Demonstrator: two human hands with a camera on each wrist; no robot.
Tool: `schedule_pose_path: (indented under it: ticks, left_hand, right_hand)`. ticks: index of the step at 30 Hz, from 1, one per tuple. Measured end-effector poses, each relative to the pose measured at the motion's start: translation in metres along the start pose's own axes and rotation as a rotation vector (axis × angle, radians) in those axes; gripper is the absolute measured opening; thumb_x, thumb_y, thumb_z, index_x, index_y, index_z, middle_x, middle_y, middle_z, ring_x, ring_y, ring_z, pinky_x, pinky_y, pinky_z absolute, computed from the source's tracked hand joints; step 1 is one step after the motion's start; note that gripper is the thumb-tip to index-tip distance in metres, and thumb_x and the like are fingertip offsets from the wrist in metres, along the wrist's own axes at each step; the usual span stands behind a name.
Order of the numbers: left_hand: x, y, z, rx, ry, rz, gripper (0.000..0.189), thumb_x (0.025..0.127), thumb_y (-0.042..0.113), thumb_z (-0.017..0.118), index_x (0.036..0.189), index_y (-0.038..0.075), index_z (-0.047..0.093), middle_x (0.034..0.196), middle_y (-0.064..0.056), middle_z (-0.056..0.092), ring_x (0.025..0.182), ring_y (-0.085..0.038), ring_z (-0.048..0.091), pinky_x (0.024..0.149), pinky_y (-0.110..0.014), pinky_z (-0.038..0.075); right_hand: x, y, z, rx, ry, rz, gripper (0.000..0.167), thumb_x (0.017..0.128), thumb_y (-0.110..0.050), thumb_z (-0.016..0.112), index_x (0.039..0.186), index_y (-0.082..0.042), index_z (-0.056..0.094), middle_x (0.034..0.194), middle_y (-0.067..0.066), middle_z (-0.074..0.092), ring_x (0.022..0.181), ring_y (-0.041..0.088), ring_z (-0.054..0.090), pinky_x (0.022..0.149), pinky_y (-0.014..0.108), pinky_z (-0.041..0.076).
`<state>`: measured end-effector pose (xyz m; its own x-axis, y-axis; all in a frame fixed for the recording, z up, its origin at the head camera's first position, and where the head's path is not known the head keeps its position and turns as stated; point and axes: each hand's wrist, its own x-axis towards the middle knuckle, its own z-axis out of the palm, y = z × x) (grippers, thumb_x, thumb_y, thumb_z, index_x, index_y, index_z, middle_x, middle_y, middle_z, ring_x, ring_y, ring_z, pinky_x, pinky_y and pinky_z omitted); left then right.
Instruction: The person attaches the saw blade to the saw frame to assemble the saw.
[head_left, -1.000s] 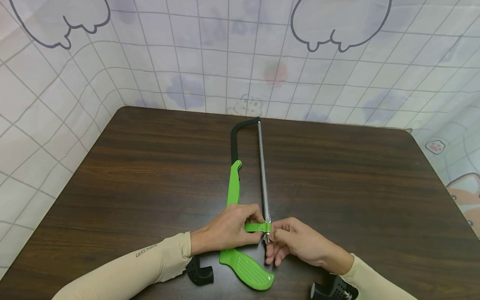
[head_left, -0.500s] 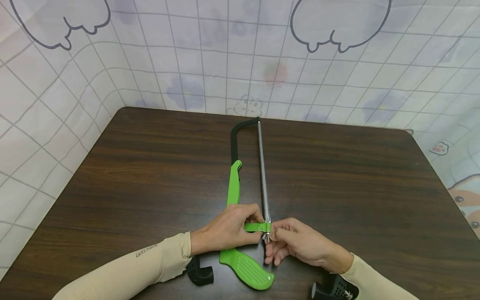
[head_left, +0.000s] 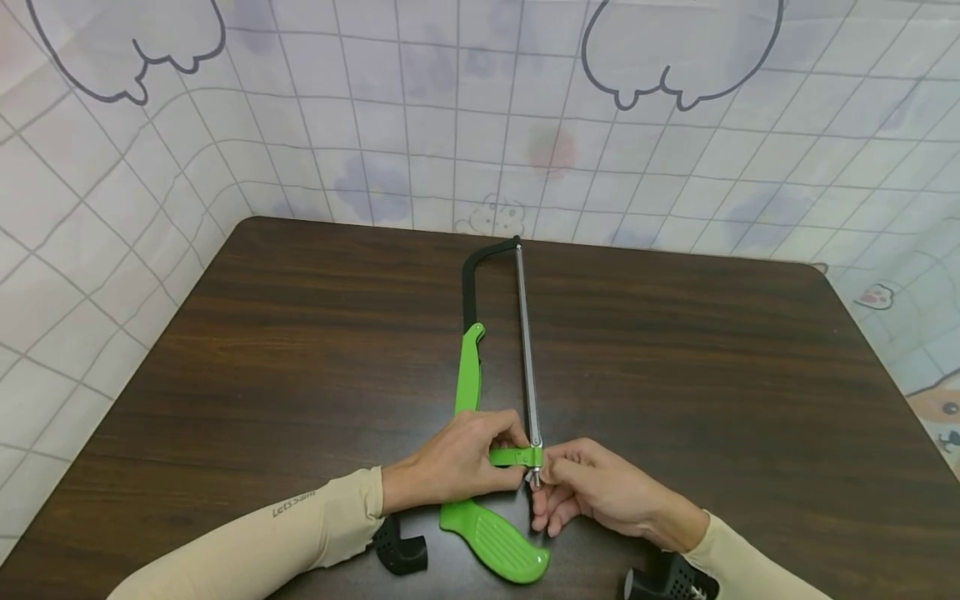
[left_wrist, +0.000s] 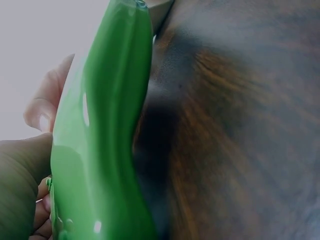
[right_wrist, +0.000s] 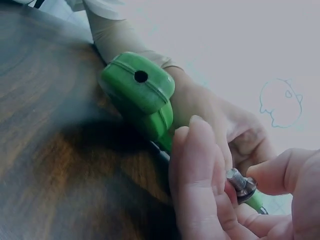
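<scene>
A hacksaw with a green handle (head_left: 495, 543), a dark bow-shaped frame (head_left: 469, 287) and a thin silver blade holder bar (head_left: 527, 350) lies on the table, far end pointing away. My left hand (head_left: 453, 462) reaches across the green body and pinches the short green crosspiece (head_left: 516, 457). At the bar's near end, my right hand (head_left: 596, 487) pinches a small metal wing nut (right_wrist: 245, 190) on a threaded bolt end (right_wrist: 233, 175) between thumb and fingers. In the left wrist view the green handle (left_wrist: 107, 120) hides much of the left hand.
The dark wood-grain table (head_left: 337, 333) extends to both sides of the saw. Behind it hangs a pale grid-patterned cloth (head_left: 420, 125). Black wrist-camera mounts (head_left: 401, 546) sit under both wrists, close to the tabletop.
The saw and left hand keep their place. Slight finger motion shows at the right hand around the wing nut, which sits at a somewhat different angle. The head view has tilted slightly.
</scene>
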<state>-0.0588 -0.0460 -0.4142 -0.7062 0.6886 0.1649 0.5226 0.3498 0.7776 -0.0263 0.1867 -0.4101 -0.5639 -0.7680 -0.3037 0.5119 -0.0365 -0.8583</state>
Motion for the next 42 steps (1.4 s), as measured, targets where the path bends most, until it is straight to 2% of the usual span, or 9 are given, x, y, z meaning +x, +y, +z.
schedule_pose_path:
  ticks: [9,16,24,32,42]
  left_hand:
    - [-0.0011,-0.0009,0.0006,-0.005,0.021,0.024,0.017,0.086,0.016,0.079,0.1,0.015,0.068,0.086,0.002,0.072,0.069,0.004,0.052,0.064,-0.013,0.047]
    - [-0.0012,-0.0005,0.0,-0.013,0.012,0.031,0.019,0.087,0.018,0.08,0.102,0.016,0.068,0.088,0.002,0.073,0.072,0.005,0.054,0.067,-0.014,0.049]
    - [-0.0015,-0.0009,0.0006,-0.011,0.014,0.029,0.02,0.086,0.018,0.08,0.101,0.016,0.068,0.088,0.002,0.073,0.073,0.004,0.054,0.068,-0.014,0.049]
    - [-0.0019,-0.0002,0.0006,-0.016,0.025,0.014,0.02,0.085,0.02,0.081,0.1,0.017,0.068,0.087,0.003,0.072,0.072,0.004,0.054,0.067,-0.014,0.048]
    - [-0.0032,0.0022,-0.0004,-0.015,0.006,-0.015,0.022,0.085,0.021,0.082,0.101,0.017,0.068,0.086,0.004,0.071,0.071,0.002,0.052,0.065,-0.014,0.046]
  right_hand:
    - [0.0001,-0.005,0.0054,-0.033,0.074,0.06,0.023,0.103,-0.009,0.044,0.102,0.003,0.063,0.091,0.004,0.075,0.082,0.013,0.077,0.073,0.029,0.063]
    - [-0.0013,-0.0044,0.0045,-0.028,0.096,0.051,0.025,0.102,-0.009,0.048,0.107,0.008,0.065,0.093,0.005,0.077,0.086,0.015,0.078,0.073,0.03,0.063]
    - [-0.0008,-0.0035,0.0055,0.001,0.111,0.041,0.02,0.1,-0.007,0.048,0.099,0.0,0.067,0.091,0.003,0.078,0.086,0.015,0.078,0.073,0.029,0.063]
    - [-0.0014,-0.0024,0.0048,-0.018,0.077,-0.006,0.023,0.099,-0.003,0.043,0.097,-0.002,0.066,0.093,0.002,0.077,0.087,0.013,0.077,0.077,0.028,0.063]
    - [-0.0028,-0.002,0.0055,-0.032,0.044,-0.008,0.021,0.102,-0.006,0.044,0.107,0.001,0.064,0.095,-0.001,0.076,0.087,0.01,0.076,0.074,0.023,0.061]
